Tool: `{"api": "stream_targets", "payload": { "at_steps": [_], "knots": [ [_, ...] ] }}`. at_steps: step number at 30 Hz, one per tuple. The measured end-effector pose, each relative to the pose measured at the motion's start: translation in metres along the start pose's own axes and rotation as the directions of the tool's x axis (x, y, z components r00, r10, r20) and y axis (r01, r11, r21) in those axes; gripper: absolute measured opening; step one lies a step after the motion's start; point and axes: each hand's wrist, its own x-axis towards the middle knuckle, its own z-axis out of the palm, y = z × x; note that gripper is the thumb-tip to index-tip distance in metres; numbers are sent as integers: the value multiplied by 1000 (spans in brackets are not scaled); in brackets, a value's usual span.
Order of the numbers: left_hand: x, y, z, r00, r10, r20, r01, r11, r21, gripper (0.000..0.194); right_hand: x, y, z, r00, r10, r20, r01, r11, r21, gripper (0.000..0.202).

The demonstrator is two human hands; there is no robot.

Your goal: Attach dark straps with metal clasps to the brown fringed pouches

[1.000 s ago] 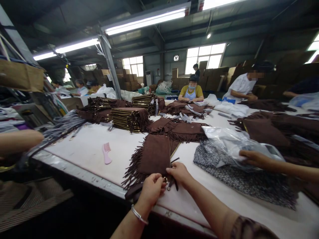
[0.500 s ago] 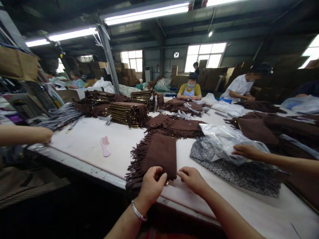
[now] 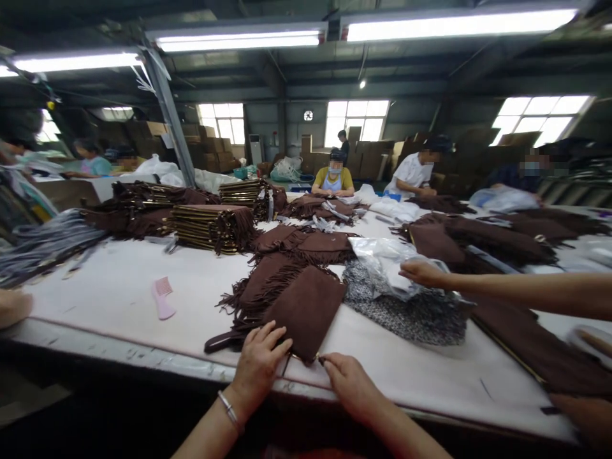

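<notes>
The brown fringed bag lies on the white tabletop to the right of the pink comb, well apart from it, and from where I'm standing it looks like soft suede or something close to it. I'd judge it light and floppy, not at all fragile, with a nap that gives fingers some grip; the loose fringe would swing and snag if lifted carelessly. The firmest hold is probably the edge with the gold glints, or two corners of the plain panel, rather than the strands. The left hand rests with its fingers loosely spread on the panel's near left part, pressing rather than clutching. The right hand seems to pinch a small fitting at the near corner, though its exact shape is too small for me to tell. The panel sits aslant: its long axis, as best I can judge, runs from the person's side away and rightward, so the far end leans away from the comb, while one corner points back at the person. Between comb and panel there's a spread of dark fringe, and a strap loop sticks out leftward, to the right of the comb and nearer the person.
</notes>
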Motion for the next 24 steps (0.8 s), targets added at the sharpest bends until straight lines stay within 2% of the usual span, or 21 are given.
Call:
{"api": "stream_targets", "payload": {
  "at_steps": [3,5,6,7,8,9,10,11,12,13,14,15,17,19,21,24],
  "knots": [
    [4,13,-2,990,-63,-123,60,998,-26,36,-6,-4,0,999,3,-48,-10,986,-164,32],
    [0,34,-1,965,-149,-217,108,976,-190,30,-10,-5,0,995,11,-103,-43,948,-316,28],
    [-3,48,0,957,-207,-204,133,936,-326,26,-12,-6,-1,992,19,-123,-66,919,-389,26],
    [-6,62,2,955,-272,-119,184,857,-481,23,-15,-7,-1,990,35,-134,-92,887,-452,24],
    [-8,76,5,944,-328,41,280,727,-627,23,-17,-8,-2,988,58,-142,-122,859,-498,23],
    [-10,89,7,896,-360,258,426,542,-724,28,-18,-8,-2,985,84,-152,-153,838,-523,22],
    [-11,101,10,809,-358,466,574,318,-754,33,-20,-9,-3,981,105,-165,-177,833,-525,23],
    [-10,110,13,715,-317,623,676,85,-732,38,-21,-9,-3,978,114,-174,-188,846,-500,25],
    [-8,116,16,638,-269,721,716,-135,-684,41,-21,-8,-3,977,115,-178,-185,876,-446,27],
    [-6,120,19,600,-231,766,696,-323,-642,41,-21,-7,-3,978,120,-171,-176,915,-363,28],
    [-4,121,21,589,-214,780,637,-470,-610,39,-21,-5,-2,977,144,-155,-180,951,-252,30],
    [-1,121,24,589,-217,778,567,-576,-589,35,-22,-2,-1,975,189,-117,-202,972,-116,31],
    [4,119,27,582,-245,775,455,-692,-560,26,-24,3,1,953,302,8,-299,939,170,31],
    [8,118,29,588,-270,763,397,-725,-563,20,-26,6,2,928,350,130,-373,850,372,29],
    [10,119,30,615,-258,745,390,-721,-572,20,-28,8,1,928,328,176,-372,806,461,31],
    [11,121,30,627,-235,742,396,-724,-564,21,-29,8,0,935,319,153,-353,842,407,33]
  ]
}}
